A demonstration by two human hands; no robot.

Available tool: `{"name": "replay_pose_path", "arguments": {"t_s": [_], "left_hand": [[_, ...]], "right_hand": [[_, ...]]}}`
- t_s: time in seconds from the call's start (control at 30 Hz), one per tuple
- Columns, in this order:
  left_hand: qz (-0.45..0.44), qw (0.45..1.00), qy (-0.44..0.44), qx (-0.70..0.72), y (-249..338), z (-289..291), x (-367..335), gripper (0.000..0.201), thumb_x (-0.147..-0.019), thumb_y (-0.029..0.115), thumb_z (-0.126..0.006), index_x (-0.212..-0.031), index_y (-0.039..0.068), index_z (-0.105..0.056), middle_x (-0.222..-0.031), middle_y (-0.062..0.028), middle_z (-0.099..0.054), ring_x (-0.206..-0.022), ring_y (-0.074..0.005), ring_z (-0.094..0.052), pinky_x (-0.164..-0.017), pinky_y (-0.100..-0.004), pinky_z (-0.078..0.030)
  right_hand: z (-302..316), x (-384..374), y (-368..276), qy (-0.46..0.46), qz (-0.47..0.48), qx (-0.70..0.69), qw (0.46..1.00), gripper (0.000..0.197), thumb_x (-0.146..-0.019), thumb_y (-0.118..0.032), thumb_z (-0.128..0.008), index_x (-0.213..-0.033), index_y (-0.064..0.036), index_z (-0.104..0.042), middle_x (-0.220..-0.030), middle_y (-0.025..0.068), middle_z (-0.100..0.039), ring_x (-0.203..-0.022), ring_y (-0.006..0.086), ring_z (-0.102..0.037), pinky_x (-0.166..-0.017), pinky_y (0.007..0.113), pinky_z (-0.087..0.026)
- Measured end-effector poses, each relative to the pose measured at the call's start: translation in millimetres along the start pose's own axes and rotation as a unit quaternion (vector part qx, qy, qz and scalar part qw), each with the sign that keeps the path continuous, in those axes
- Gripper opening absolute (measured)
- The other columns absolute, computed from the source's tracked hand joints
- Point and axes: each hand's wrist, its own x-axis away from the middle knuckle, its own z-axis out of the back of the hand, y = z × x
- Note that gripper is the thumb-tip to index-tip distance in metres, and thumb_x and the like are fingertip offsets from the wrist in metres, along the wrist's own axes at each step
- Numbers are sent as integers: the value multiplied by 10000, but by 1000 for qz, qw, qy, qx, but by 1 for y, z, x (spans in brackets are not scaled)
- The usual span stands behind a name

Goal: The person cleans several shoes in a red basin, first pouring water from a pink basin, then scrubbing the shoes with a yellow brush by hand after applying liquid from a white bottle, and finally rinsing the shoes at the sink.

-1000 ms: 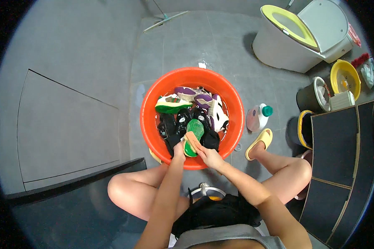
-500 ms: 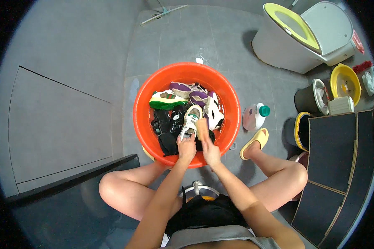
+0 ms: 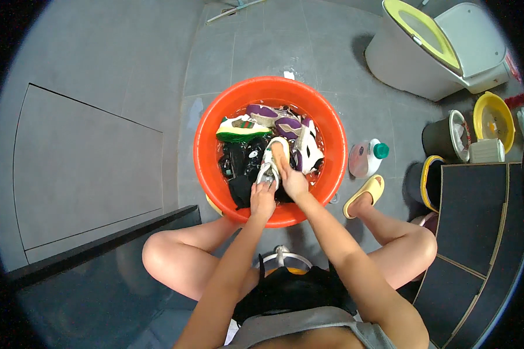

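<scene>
Compared with 1.0 s ago: the held shoe (image 3: 267,167) showed its green sole then; its upper now faces up. Compared with 0.5 s ago: the brush (image 3: 279,154), then along the shoe's right side, now lies over the upper toward the far toe end.

Left hand (image 3: 262,199): fingers bent and close together, gripping the near, heel end of the shoe at its opening; thumb position cannot be told. Right hand (image 3: 295,182): fingers closed along the near end of the tan brush; bristles hidden underneath.

The held shoe is in the near middle of the orange basin (image 3: 204,139), toe pointing far. Around it: a white shoe with green sole (image 3: 243,129) far left, purple-and-white shoes (image 3: 306,152) far and right, black items (image 3: 239,191) left. Outside the basin, to the right: a green-capped bottle (image 3: 364,161), with a yellow slipper (image 3: 374,187) nearer.
</scene>
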Motion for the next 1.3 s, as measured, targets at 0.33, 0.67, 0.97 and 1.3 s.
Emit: {"name": "replay_pose_path", "arguments": {"t_s": [0.33, 0.67, 0.97, 1.3], "left_hand": [[81, 996, -42, -7, 2, -9, -11, 198, -762, 162, -462, -841, 31, -588, -961, -142, -549, -990, -274, -470, -809, -402, -376], [233, 956, -63, -165, -9, -15, -50, 156, -748, 77, -463, -752, 44, -615, -812, -90, -566, -712, -216, -585, -577, -303, -493], [325, 922, -99, -184, -14, -27, -62, 176, -783, 127, -453, -829, 84, -617, -891, -76, -565, -824, -183, -560, -630, -299, -465], [240, 969, 12, 55, 14, 15, -44, 249, -799, 159, -413, -969, -18, -372, -783, -223, -573, -738, -379, -554, -740, -419, -409]], "right_hand": [[-5, 13, 19, -50, 31, -6, 998, 387, -825, -295, -404, -1206, -232, -386, -769, 196, -578, -688, 359, -561, -616, 441, -449], [-5, 81, 39, -17, -6, -307, 952, 360, -837, -282, -466, -1149, -102, -472, -1024, 185, -548, -980, 272, -527, -817, 303, -404], [9, 100, 45, -53, -123, -394, 909, 359, -845, -261, -462, -1184, -142, -458, -646, 75, -568, -496, 140, -523, -479, 258, -435], [5, 100, 53, -19, -115, -487, 865, 386, -859, -264, -447, -1231, -172, -401, -489, -21, -409, -356, 73, -354, -327, 215, -313]]}}
